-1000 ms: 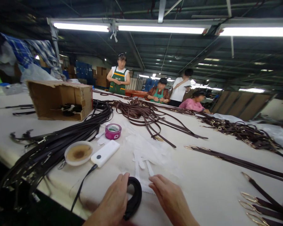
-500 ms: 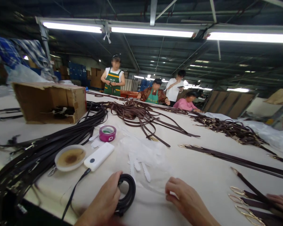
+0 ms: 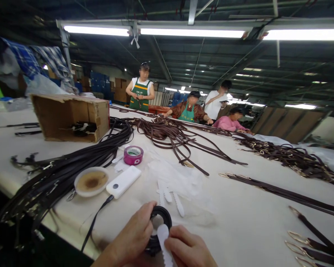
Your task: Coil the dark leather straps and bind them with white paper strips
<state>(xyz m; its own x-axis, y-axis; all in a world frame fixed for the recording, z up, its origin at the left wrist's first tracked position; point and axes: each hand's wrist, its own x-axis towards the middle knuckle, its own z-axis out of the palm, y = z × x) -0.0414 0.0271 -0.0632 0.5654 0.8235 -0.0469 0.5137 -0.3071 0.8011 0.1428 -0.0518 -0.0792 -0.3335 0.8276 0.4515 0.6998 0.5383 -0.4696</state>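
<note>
My left hand (image 3: 140, 230) is closed around a coiled black strap (image 3: 167, 214), wound into a tight ring and held upright above the table front. My right hand (image 3: 187, 244) pinches a white notched strip (image 3: 163, 237), which has a rounded end and a toothed edge. The strip lies across the front of the coil, near its opening. Just beyond the coil, several similar white strips (image 3: 179, 204) rest on the table beside thin clear plastic (image 3: 180, 174).
Purple tape (image 3: 133, 155), a white device (image 3: 124, 181) with a cord, and a shallow bowl (image 3: 91, 181) sit left. Black straps (image 3: 72, 167) and an open carton (image 3: 69, 118) lie farther left. Brown straps (image 3: 167, 135) spread across the table; several people are beyond.
My right hand has moved left to the coil, and the white strip now shows clearly in it. My left hand keeps its hold. The view has shifted, and a hand at the right edge has left it.
</note>
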